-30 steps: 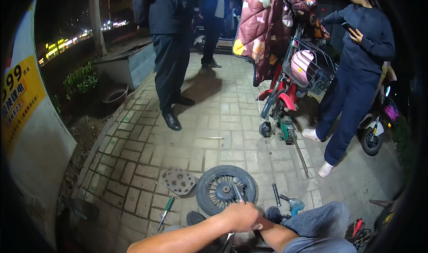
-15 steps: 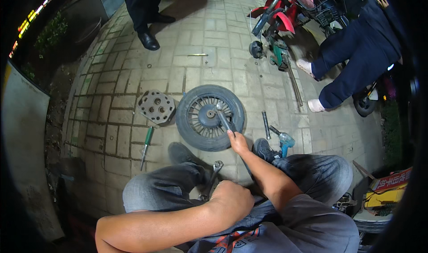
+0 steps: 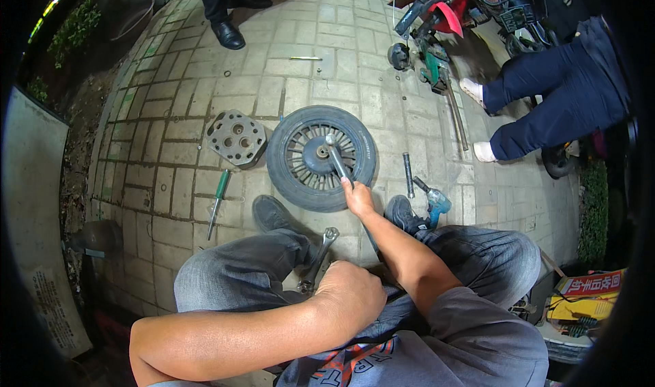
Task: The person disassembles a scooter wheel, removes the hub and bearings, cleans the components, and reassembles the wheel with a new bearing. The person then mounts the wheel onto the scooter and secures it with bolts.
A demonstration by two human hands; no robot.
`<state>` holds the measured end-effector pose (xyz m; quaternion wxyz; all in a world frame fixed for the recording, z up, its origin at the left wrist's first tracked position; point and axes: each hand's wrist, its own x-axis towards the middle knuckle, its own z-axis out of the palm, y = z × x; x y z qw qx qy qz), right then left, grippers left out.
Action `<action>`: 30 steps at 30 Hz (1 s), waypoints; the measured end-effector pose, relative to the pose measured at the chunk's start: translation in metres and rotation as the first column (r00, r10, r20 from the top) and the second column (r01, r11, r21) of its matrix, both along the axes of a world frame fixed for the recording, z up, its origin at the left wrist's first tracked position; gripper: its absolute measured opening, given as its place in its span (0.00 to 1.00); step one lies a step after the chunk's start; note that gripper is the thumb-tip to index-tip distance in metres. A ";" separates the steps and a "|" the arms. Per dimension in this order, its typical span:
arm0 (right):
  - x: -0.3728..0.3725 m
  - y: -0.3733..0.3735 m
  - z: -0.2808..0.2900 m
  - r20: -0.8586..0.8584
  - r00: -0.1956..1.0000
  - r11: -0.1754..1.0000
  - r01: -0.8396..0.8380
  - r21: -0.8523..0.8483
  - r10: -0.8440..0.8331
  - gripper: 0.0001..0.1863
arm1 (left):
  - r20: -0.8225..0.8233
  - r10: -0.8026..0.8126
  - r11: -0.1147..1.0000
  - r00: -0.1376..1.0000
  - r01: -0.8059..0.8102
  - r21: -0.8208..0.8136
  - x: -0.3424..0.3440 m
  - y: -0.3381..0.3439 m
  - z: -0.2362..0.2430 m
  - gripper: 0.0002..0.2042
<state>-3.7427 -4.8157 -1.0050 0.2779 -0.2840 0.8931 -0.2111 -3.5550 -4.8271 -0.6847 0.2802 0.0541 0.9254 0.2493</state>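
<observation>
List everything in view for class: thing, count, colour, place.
Spoked wheel: 1, black, centre
Metal tool: 1, silver, over wheel
Perforated block: 1, grey, wheel's left
Screwdriver: 1, green, below block
Wrench: 1, silver, between knees
Bar: 1, dark, wheel's right
Power driver: 1, blue, beside bar
Bike: 1, red, upper right
Bystanders: 2, dark clothes, top and right
Jeans: 1 pair, grey, bottom
Right hand: 1, bare, gripping metal tool
Left hand: 1, bare, above lap
</observation>
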 end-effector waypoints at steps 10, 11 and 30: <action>-0.001 0.003 0.008 0.010 1.000 0.999 -0.021 -0.039 0.022 0.34 | 0.045 -0.026 1.000 0.999 0.026 -0.009 -0.004 -0.001 0.003 0.10; 0.000 0.006 0.007 -0.028 1.000 1.000 -0.014 -0.018 0.013 0.34 | 0.017 -0.014 1.000 1.000 0.014 0.005 -0.003 0.000 0.001 0.10; 0.000 -0.001 0.016 0.005 1.000 0.999 -0.031 0.039 0.031 0.35 | 0.045 -0.035 0.999 0.998 0.035 0.002 -0.003 -0.003 0.007 0.10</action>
